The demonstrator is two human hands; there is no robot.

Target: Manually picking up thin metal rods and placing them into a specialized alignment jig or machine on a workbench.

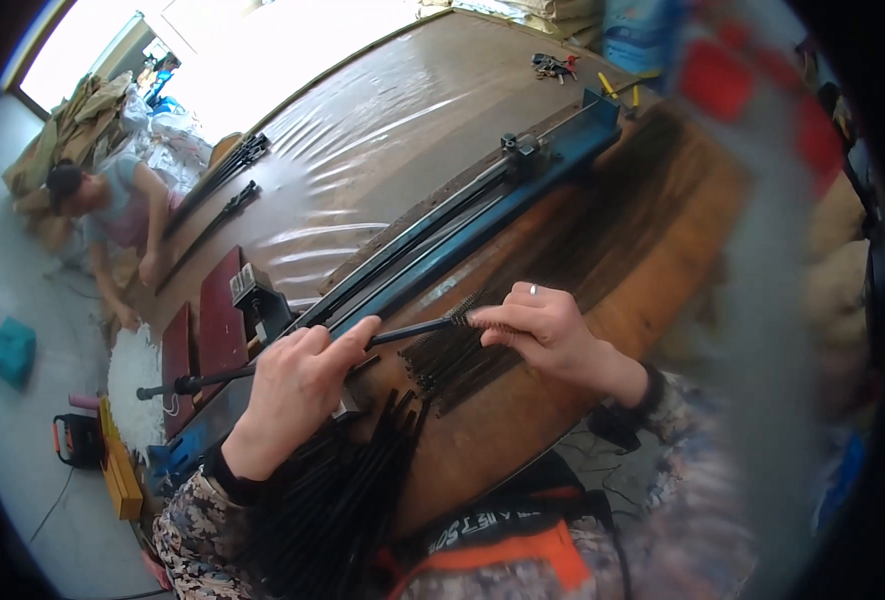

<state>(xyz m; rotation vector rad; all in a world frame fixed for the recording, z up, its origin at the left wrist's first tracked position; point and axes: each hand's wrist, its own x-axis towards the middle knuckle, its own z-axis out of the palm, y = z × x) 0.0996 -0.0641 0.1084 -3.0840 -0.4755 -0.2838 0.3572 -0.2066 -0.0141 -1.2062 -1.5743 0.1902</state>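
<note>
You hold a thin black rod [302, 358] over a brown table [652, 260].
Your left hand [297, 390] and right hand [542, 328] both pinch it. More rods [347, 490] lie below. A blue rail [462, 235] crosses the table. A person [112, 215] crouches on the grey floor [22, 440].

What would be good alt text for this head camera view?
Two bare hands, left hand and right hand, hold a thin black rod over a wooden workbench beside a long blue metal jig. Black rods lie bundled below.
</note>
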